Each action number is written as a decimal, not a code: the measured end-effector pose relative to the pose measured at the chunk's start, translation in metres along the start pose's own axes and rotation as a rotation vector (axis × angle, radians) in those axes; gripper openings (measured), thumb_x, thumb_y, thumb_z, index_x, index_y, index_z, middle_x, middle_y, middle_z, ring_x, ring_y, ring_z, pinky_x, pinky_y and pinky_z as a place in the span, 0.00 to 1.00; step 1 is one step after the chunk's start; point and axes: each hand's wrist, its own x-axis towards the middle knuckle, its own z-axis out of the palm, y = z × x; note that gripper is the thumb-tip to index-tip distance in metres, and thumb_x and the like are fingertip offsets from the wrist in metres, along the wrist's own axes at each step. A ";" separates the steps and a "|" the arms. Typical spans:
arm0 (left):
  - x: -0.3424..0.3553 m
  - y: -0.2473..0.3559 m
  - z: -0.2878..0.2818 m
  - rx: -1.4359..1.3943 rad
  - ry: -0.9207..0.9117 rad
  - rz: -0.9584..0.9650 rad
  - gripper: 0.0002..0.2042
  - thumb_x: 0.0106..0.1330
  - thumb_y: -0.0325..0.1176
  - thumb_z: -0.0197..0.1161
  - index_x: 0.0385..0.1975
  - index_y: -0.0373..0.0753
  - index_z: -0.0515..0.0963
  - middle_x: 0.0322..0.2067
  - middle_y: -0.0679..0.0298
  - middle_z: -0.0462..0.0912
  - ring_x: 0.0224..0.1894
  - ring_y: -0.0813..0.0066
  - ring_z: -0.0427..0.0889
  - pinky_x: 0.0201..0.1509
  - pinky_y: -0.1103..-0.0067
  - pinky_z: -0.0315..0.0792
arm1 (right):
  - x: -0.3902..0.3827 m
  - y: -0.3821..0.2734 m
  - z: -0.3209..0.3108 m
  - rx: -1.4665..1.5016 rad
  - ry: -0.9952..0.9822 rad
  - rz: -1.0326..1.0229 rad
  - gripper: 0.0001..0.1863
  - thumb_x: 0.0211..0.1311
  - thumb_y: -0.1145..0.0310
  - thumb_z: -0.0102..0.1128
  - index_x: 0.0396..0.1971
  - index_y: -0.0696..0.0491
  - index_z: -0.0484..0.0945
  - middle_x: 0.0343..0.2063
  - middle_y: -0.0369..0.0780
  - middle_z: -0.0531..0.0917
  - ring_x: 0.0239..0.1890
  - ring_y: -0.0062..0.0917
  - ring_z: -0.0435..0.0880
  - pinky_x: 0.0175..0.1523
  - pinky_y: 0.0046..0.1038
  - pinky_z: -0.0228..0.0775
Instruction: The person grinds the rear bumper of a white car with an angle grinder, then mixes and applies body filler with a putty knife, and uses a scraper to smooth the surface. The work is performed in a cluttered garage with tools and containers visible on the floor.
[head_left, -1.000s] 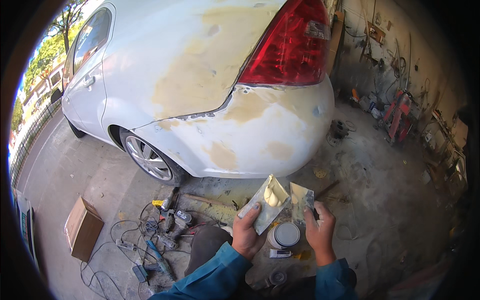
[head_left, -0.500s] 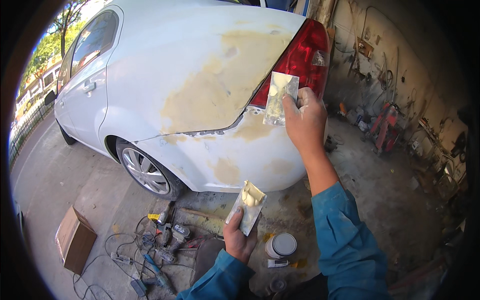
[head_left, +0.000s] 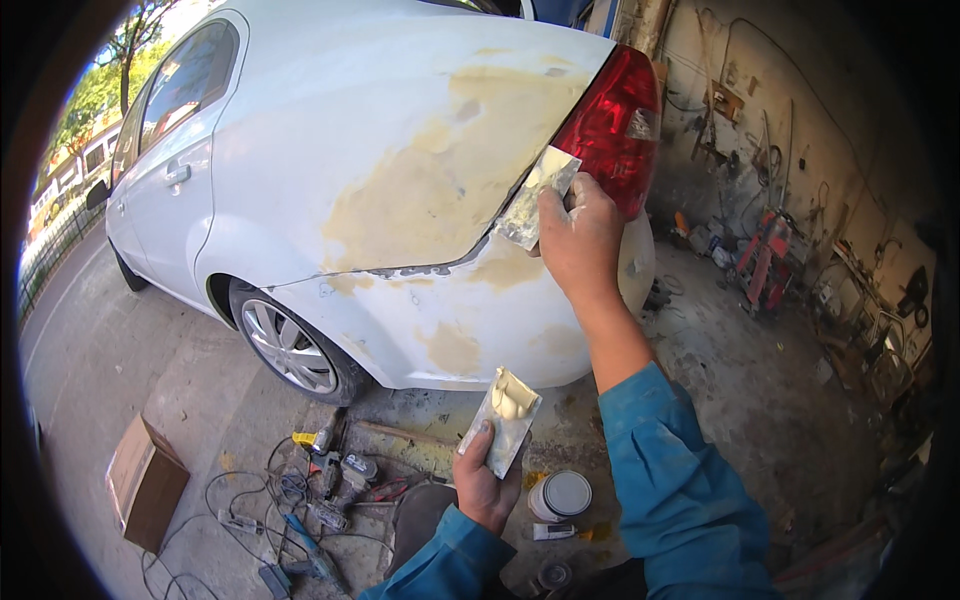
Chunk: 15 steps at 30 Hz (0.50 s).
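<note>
A flat, putty-smeared spreader [head_left: 538, 198] is pinched in my right hand [head_left: 582, 225], in front of the red tail light [head_left: 618, 130] and the panel edge. Whether it touches the car I cannot tell. Lower down, my left hand [head_left: 485, 482] grips a second flat plate [head_left: 500, 430] carrying a lump of pale yellow putty [head_left: 513, 398]. The white car's [head_left: 290, 150] rear quarter bears a broad tan filler patch [head_left: 410, 190]. Smaller tan spots mark the bumper [head_left: 500, 340], and a dark, chipped seam runs between the two panels.
Power tools [head_left: 335, 480] and tangled cords lie on the concrete floor at lower left, near a cardboard box [head_left: 150, 480]. A round can [head_left: 562, 495] and a white tube [head_left: 553, 531] are below my hands. Red equipment [head_left: 765, 255] stands by the right wall.
My right hand has moved left and slightly down with the spreader, which is now more tilted. The left hand and its putty plate have shifted only a little to the right.
</note>
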 end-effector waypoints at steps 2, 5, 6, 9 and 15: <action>-0.002 -0.001 0.004 0.001 0.005 -0.010 0.25 0.81 0.35 0.62 0.73 0.32 0.72 0.65 0.53 0.84 0.65 0.54 0.86 0.72 0.60 0.81 | -0.003 -0.002 0.003 -0.064 0.018 -0.045 0.10 0.72 0.70 0.66 0.36 0.62 0.80 0.28 0.48 0.87 0.30 0.33 0.86 0.40 0.37 0.78; -0.003 -0.001 0.005 0.002 0.009 -0.007 0.25 0.81 0.35 0.62 0.73 0.32 0.72 0.65 0.53 0.84 0.65 0.55 0.86 0.72 0.60 0.81 | -0.003 -0.008 -0.001 0.128 -0.035 -0.049 0.08 0.76 0.72 0.66 0.39 0.62 0.82 0.33 0.40 0.90 0.35 0.19 0.84 0.44 0.29 0.78; -0.002 -0.001 0.005 0.003 0.009 -0.004 0.25 0.81 0.35 0.61 0.73 0.32 0.72 0.65 0.53 0.84 0.65 0.55 0.86 0.72 0.60 0.81 | -0.005 -0.010 -0.006 0.281 -0.066 -0.020 0.08 0.76 0.72 0.66 0.39 0.62 0.82 0.34 0.39 0.89 0.36 0.18 0.84 0.45 0.28 0.78; -0.003 0.002 0.012 0.024 0.038 0.027 0.24 0.81 0.34 0.61 0.73 0.32 0.72 0.65 0.53 0.85 0.64 0.56 0.86 0.71 0.60 0.81 | -0.018 0.001 -0.014 0.339 -0.055 -0.063 0.08 0.76 0.71 0.66 0.38 0.61 0.80 0.29 0.45 0.85 0.30 0.26 0.83 0.41 0.33 0.76; -0.004 0.002 0.009 0.056 -0.011 0.015 0.24 0.81 0.35 0.60 0.73 0.33 0.72 0.65 0.55 0.85 0.64 0.57 0.86 0.71 0.61 0.80 | -0.096 0.026 -0.073 0.037 -0.097 -0.099 0.10 0.75 0.72 0.69 0.37 0.61 0.78 0.24 0.43 0.81 0.26 0.24 0.78 0.35 0.31 0.72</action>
